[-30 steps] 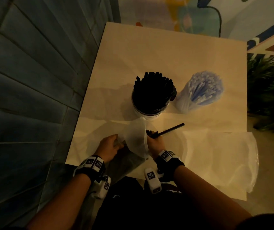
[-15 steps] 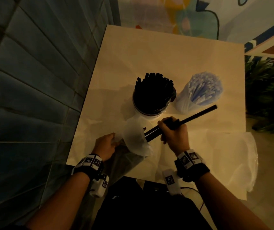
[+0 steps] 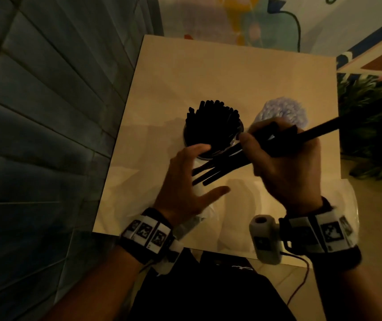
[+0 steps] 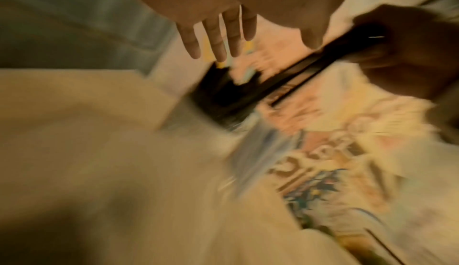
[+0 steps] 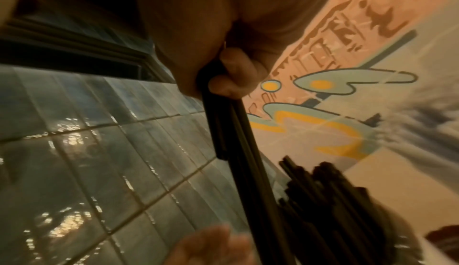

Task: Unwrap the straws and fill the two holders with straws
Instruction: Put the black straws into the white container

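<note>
Straws [image 3: 266, 144] in right hand [image 3: 287, 167]

Café, wall mural [image 3: 266, 22], tiled wall [image 3: 46, 112], straw holder [image 3: 213, 126]

The right hand [image 3: 285, 167] drew a bunch of black straws [image 3: 243, 156] out of the plastic wrapper and lifted it beside the black-straw holder [image 3: 213, 130]. The left hand [image 3: 185, 184] let go of the wrapper and rose, fingers spread, near the bunch's left ends.

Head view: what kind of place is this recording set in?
Probably a cafe or drinks shop: a painted mural wall, blue tiled wall, and a small table with a holder packed with black straws.
</note>
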Action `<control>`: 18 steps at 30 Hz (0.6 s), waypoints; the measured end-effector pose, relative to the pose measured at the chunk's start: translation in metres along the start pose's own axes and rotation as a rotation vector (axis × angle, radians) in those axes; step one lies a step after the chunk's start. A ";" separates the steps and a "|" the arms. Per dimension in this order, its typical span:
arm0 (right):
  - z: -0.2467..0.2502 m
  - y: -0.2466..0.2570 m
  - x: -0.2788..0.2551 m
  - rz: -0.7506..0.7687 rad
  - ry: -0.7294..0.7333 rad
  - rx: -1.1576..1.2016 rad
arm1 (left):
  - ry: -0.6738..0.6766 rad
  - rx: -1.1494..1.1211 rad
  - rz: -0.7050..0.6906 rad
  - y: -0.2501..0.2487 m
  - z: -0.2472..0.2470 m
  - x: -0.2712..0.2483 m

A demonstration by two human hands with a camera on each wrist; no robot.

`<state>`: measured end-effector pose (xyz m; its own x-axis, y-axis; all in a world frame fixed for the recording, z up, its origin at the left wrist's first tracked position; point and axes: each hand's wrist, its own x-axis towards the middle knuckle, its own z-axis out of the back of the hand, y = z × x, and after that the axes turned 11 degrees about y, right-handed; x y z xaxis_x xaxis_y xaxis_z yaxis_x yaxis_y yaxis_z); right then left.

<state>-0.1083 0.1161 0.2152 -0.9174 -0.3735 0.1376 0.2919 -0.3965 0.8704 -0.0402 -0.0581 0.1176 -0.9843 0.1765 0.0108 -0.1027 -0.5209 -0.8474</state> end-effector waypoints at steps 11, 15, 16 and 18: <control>-0.046 -0.011 -0.007 -0.144 0.267 0.139 | 0.160 -0.146 0.198 -0.009 0.006 0.002; -0.060 -0.018 -0.008 -0.160 0.284 0.125 | 0.267 -0.432 0.220 -0.007 0.010 -0.006; -0.063 -0.020 -0.007 -0.147 0.307 0.111 | 0.264 -0.472 0.206 -0.007 0.011 -0.006; -0.067 -0.022 -0.007 -0.090 0.369 0.062 | 0.224 -0.468 0.180 -0.004 0.009 -0.006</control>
<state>-0.0897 0.0712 0.1632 -0.7760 -0.6211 -0.1102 0.1879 -0.3943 0.8996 -0.0351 -0.0643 0.1259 -0.9204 0.3190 -0.2259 0.1897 -0.1408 -0.9717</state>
